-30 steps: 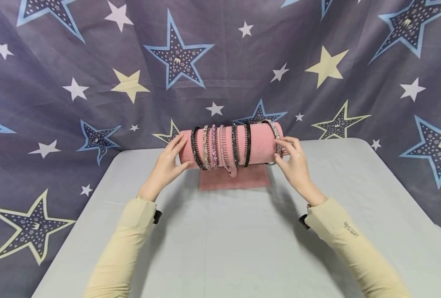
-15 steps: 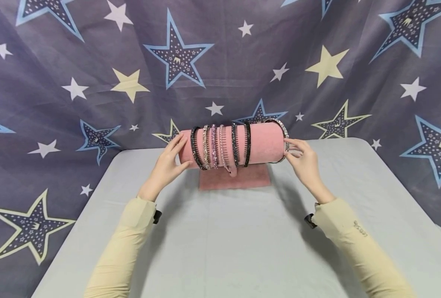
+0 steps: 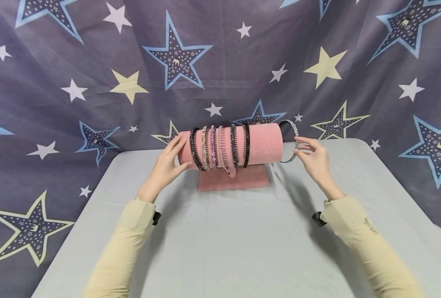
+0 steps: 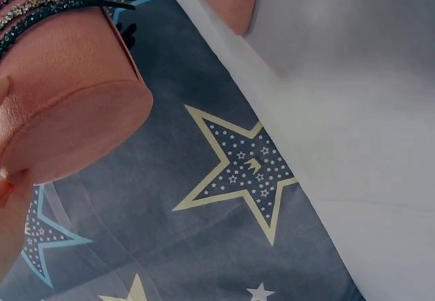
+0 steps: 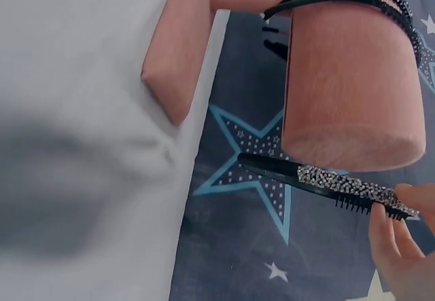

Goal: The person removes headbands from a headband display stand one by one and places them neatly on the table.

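My right hand (image 3: 315, 159) pinches a silver glittery headband (image 5: 353, 186) with comb teeth, held just off the right end of a pink velvet display roll (image 3: 264, 142). In the right wrist view the headband's black tip points away from the fingers, beside the roll's flat end. My left hand (image 3: 167, 167) holds the roll's left end, thumb below and fingers over the top. Several other headbands still ring the roll: a black one (image 3: 247, 145) furthest right, a dark sparkly one (image 3: 234, 145), a purple one (image 3: 213, 147) and a gold one (image 3: 205, 147) among them.
The roll stands on a pink base (image 3: 233, 182) on a table with a pale cloth (image 3: 220, 240). A dark star-patterned curtain (image 3: 220, 54) hangs right behind the table.
My right hand has drawn the silver headband rightward from around the roll's right end to beyond it. The left hand stays in place on the roll.
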`<state>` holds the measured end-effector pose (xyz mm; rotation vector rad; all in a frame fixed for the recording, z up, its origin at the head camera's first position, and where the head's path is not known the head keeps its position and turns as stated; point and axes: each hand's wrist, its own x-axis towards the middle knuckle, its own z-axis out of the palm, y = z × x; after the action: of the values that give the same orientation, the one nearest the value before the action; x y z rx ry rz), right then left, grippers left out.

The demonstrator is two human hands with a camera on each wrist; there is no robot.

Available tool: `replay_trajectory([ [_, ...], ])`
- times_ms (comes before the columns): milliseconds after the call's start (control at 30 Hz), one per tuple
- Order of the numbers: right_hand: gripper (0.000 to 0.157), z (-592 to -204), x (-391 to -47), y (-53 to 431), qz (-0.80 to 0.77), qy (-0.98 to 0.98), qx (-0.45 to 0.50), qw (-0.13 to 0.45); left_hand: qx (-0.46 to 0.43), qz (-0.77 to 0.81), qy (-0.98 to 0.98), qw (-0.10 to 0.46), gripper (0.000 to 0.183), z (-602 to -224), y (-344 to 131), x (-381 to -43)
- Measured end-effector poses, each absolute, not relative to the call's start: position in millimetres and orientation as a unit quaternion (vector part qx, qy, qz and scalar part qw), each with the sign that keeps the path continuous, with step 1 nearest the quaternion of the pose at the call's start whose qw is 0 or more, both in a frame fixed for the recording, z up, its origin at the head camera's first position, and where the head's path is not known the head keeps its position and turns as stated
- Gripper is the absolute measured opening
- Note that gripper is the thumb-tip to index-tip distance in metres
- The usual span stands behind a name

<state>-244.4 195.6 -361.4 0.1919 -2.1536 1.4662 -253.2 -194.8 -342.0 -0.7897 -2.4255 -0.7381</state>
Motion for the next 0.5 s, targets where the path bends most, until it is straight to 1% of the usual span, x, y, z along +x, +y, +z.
replay_trajectory([
  [233,0.033,-358,-240,207,0.533,-0.804,0.059,0.257,-0.286,-0.270,-0.886,0.244,0.071,-342,-194,-254],
  [500,0.032,-342,-222,202,0.539,-0.799,0.066,0.258,-0.288,-0.270,-0.885,0.248,0.070,-344,-195,-254],
])
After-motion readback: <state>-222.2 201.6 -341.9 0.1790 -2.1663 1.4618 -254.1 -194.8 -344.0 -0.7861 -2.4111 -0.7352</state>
